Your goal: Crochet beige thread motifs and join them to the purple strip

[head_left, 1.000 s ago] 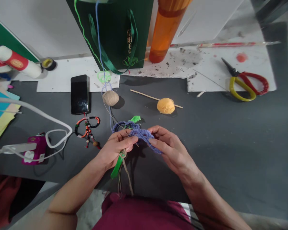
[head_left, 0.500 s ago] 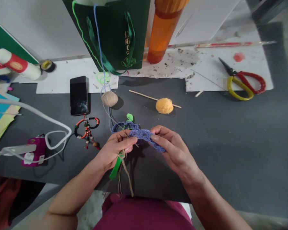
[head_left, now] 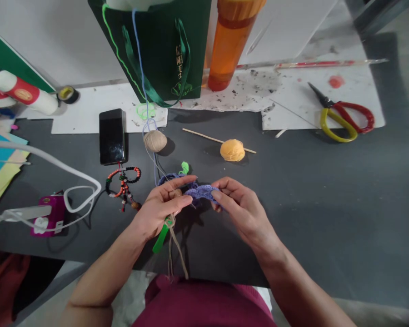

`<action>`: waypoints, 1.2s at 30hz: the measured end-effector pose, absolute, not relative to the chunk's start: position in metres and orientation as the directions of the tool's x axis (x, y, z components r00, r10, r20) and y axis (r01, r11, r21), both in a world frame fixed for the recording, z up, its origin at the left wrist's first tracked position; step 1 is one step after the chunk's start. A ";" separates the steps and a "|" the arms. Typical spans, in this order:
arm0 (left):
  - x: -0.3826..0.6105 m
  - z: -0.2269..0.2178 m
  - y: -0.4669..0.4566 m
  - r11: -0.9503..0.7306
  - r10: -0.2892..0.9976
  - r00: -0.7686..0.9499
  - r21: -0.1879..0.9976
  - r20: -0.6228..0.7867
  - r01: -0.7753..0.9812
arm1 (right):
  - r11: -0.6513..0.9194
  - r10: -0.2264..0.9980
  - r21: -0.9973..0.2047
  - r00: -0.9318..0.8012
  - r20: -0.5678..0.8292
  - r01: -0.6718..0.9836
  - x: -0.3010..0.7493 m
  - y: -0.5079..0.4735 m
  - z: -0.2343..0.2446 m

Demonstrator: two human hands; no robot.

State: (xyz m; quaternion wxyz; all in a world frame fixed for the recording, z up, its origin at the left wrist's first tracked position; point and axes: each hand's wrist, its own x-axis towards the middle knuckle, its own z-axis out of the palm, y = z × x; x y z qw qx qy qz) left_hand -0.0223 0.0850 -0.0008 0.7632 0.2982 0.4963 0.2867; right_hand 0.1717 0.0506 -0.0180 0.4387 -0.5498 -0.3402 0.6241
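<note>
— Moved since the earlier frame: left hand (head_left: 157,209), index finger, now straight and raised past the crochet (head_left: 202,191); less crochet shows beyond the thumb of the right hand (head_left: 247,206).

— State of fingers?

— Right hand: thumb and finger clamped on the crochet's right end. Left hand: thumb and index apart, thumb at the left end; whether the curled fingers grip from behind, cannot tell.

— Location and lie of the crochet?

— Over the counter (head_left: 327,204), between the 2 hands, long axis side to side. Rightward from the left fingers, leftward from the right. Both hands near; the right appears to have the surer hold.

— Near the hands?

— Green strip (head_left: 161,238), 1, below the left palm, with beige strands (head_left: 179,250) hanging beside it. Beyond the left hand: beige ball (head_left: 155,141), 1. Beyond the right: yellow ball (head_left: 232,150), 1, lying across a stick (head_left: 204,137).

— Farther off?

— Phone (head_left: 112,136), 1, beside a bracelet (head_left: 123,179); scissors (head_left: 339,117), 1 pair, far right.
</note>
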 end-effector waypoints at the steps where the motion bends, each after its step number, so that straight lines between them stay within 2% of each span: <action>1: -0.021 -0.002 0.084 0.667 0.724 0.343 0.734 -0.599 -0.126 | -0.387 0.921 -0.907 -0.023 -0.389 -0.165 0.171 0.051 -0.018; 7: -0.016 -0.003 0.080 0.673 0.714 0.290 0.739 -0.637 -0.034 | -0.381 0.924 -0.918 -0.023 -0.381 -0.108 0.169 0.051 -0.016; 11: -0.014 -0.003 0.080 0.676 0.716 0.297 0.734 -0.631 -0.067 | -0.372 0.928 -0.924 -0.034 -0.371 -0.086 0.169 0.052 -0.013; 15: -0.015 -0.008 0.081 0.677 0.721 0.346 0.717 -0.601 -0.166 | -0.399 0.914 -0.914 -0.115 -0.390 -0.068 0.171 0.051 -0.012; 22: -0.017 -0.022 0.079 0.744 0.656 0.501 0.596 -0.564 -0.302 | -0.422 0.906 -0.870 -0.154 -0.394 -0.256 0.172 0.048 -0.024; 26: -0.018 -0.021 0.079 0.748 0.649 0.530 0.585 -0.545 -0.314 | -0.439 0.898 -0.842 -0.136 -0.418 -0.313 0.172 0.049 -0.025; 36: -0.014 -0.023 0.075 0.714 0.675 0.458 0.669 -0.579 -0.207 | -0.374 0.926 -0.920 -0.097 -0.365 -0.116 0.171 0.047 -0.021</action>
